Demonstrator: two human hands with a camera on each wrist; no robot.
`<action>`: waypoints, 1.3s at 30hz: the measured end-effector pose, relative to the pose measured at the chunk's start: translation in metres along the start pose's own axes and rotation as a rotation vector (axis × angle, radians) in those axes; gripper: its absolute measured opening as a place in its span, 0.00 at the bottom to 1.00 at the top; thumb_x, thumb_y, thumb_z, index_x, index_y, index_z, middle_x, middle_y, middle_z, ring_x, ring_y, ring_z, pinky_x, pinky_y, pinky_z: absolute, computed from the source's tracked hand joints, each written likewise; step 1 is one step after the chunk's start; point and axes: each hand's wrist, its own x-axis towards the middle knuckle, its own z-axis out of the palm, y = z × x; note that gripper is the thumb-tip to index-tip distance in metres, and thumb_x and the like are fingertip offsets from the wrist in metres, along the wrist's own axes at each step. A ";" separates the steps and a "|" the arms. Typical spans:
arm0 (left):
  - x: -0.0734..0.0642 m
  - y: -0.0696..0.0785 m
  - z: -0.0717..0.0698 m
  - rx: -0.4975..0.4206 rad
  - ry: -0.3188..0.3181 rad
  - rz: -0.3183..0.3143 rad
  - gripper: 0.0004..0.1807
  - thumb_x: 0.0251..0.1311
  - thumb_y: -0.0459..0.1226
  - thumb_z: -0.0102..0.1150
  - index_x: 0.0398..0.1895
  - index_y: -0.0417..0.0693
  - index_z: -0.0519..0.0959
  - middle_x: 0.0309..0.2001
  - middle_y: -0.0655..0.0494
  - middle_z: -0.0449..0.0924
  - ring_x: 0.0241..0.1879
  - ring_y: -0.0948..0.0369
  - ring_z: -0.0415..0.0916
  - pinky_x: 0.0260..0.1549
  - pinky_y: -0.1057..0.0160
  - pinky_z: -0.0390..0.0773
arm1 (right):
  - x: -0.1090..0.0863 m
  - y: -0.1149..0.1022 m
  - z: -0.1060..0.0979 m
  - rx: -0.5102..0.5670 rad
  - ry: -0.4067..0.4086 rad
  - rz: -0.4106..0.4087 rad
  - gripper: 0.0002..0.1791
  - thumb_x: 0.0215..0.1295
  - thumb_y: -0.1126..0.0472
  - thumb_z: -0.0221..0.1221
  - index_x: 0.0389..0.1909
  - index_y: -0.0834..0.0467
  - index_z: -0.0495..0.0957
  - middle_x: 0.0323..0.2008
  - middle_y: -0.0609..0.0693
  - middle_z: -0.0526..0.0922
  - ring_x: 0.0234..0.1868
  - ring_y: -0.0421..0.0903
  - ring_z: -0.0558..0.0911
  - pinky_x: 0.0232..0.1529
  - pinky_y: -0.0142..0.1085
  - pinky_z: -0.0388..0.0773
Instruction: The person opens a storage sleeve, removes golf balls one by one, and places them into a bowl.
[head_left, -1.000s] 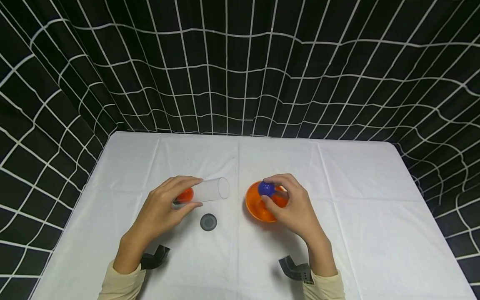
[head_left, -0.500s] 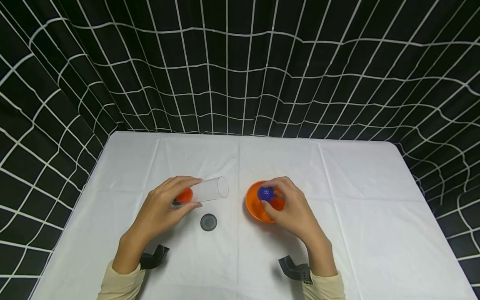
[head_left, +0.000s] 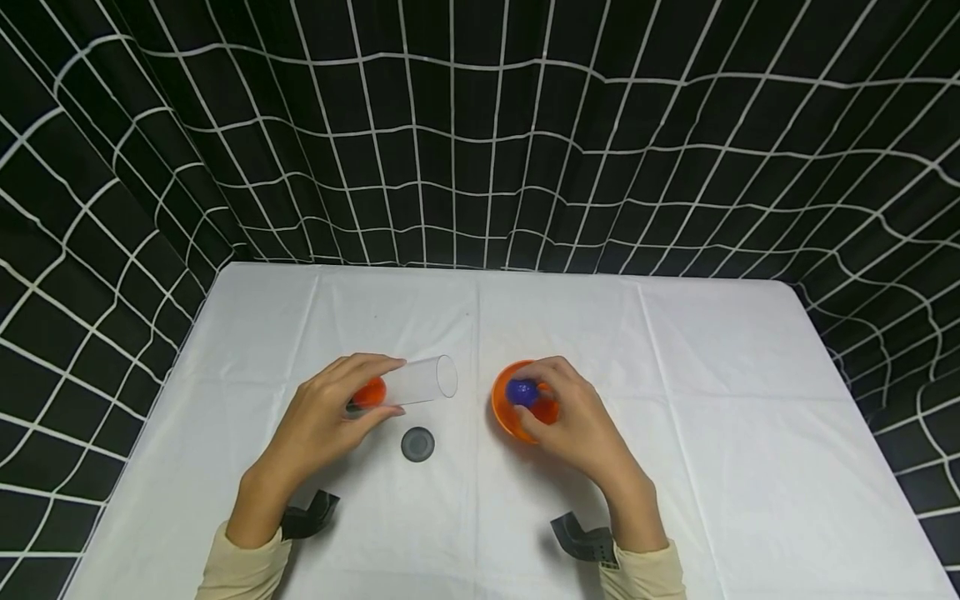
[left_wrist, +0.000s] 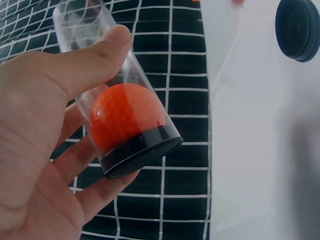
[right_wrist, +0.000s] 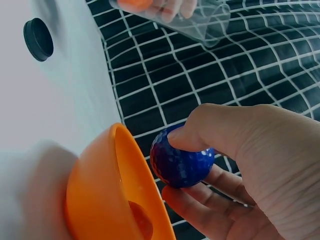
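My left hand (head_left: 322,414) grips a clear plastic tube (left_wrist: 131,70) that lies tilted, its open end toward the right in the head view. At the tube's black-capped base sits an orange golf ball (left_wrist: 125,112). My right hand (head_left: 573,417) pinches a blue golf ball (right_wrist: 181,157) between thumb and fingers. That ball is just above the rim of an orange bowl (right_wrist: 102,190). Inside the bowl part of another orange ball (right_wrist: 141,219) shows; the rest of it is hidden by the wall.
A loose dark round cap (head_left: 417,444) lies on the white tablecloth (head_left: 465,517) between the hands. Black curtain with a white grid (head_left: 480,167) surrounds the table's back and sides. Both wrists carry dark camera mounts.
My right hand has moved slightly left and lower with the blue golf ball over the orange bowl. The left hand and the tube have stayed nearly still.
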 end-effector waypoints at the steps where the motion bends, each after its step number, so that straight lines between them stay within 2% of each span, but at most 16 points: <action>1: 0.000 0.000 0.000 0.001 -0.002 -0.002 0.30 0.53 0.41 0.83 0.62 0.54 0.84 0.55 0.56 0.88 0.56 0.56 0.85 0.54 0.53 0.86 | 0.000 0.000 0.000 0.003 -0.001 0.002 0.20 0.61 0.68 0.71 0.54 0.56 0.83 0.54 0.51 0.82 0.53 0.49 0.86 0.59 0.47 0.87; 8: -0.001 -0.001 0.001 0.001 -0.015 -0.018 0.30 0.53 0.42 0.82 0.62 0.55 0.84 0.56 0.56 0.88 0.56 0.56 0.85 0.54 0.52 0.86 | 0.001 0.001 -0.001 0.006 -0.007 0.003 0.20 0.62 0.67 0.72 0.55 0.57 0.84 0.55 0.50 0.83 0.56 0.48 0.86 0.61 0.46 0.86; 16: 0.000 -0.001 0.001 -0.001 -0.022 -0.022 0.30 0.54 0.42 0.82 0.62 0.54 0.85 0.56 0.56 0.87 0.57 0.56 0.84 0.55 0.52 0.86 | 0.001 0.001 -0.003 0.006 0.023 0.021 0.20 0.64 0.65 0.72 0.57 0.56 0.85 0.58 0.48 0.83 0.63 0.50 0.83 0.68 0.50 0.79; 30: 0.000 -0.001 0.002 -0.008 -0.030 -0.015 0.30 0.54 0.42 0.82 0.62 0.56 0.85 0.58 0.56 0.88 0.59 0.55 0.85 0.58 0.51 0.84 | 0.002 -0.001 -0.002 0.038 0.038 -0.006 0.18 0.66 0.64 0.71 0.56 0.57 0.85 0.57 0.49 0.84 0.57 0.52 0.85 0.61 0.51 0.83; 35: 0.000 0.001 0.002 -0.016 -0.048 -0.016 0.29 0.55 0.42 0.81 0.62 0.55 0.85 0.58 0.56 0.88 0.59 0.55 0.85 0.60 0.50 0.83 | 0.003 -0.004 0.000 0.096 0.036 -0.028 0.16 0.67 0.65 0.70 0.55 0.58 0.85 0.56 0.48 0.86 0.57 0.49 0.85 0.60 0.44 0.84; 39: 0.000 0.002 0.002 -0.003 -0.048 -0.008 0.29 0.56 0.42 0.81 0.62 0.56 0.85 0.58 0.57 0.88 0.59 0.54 0.84 0.60 0.50 0.83 | 0.003 -0.008 0.003 0.181 0.034 -0.049 0.15 0.68 0.66 0.69 0.54 0.59 0.85 0.56 0.48 0.86 0.58 0.47 0.86 0.60 0.46 0.86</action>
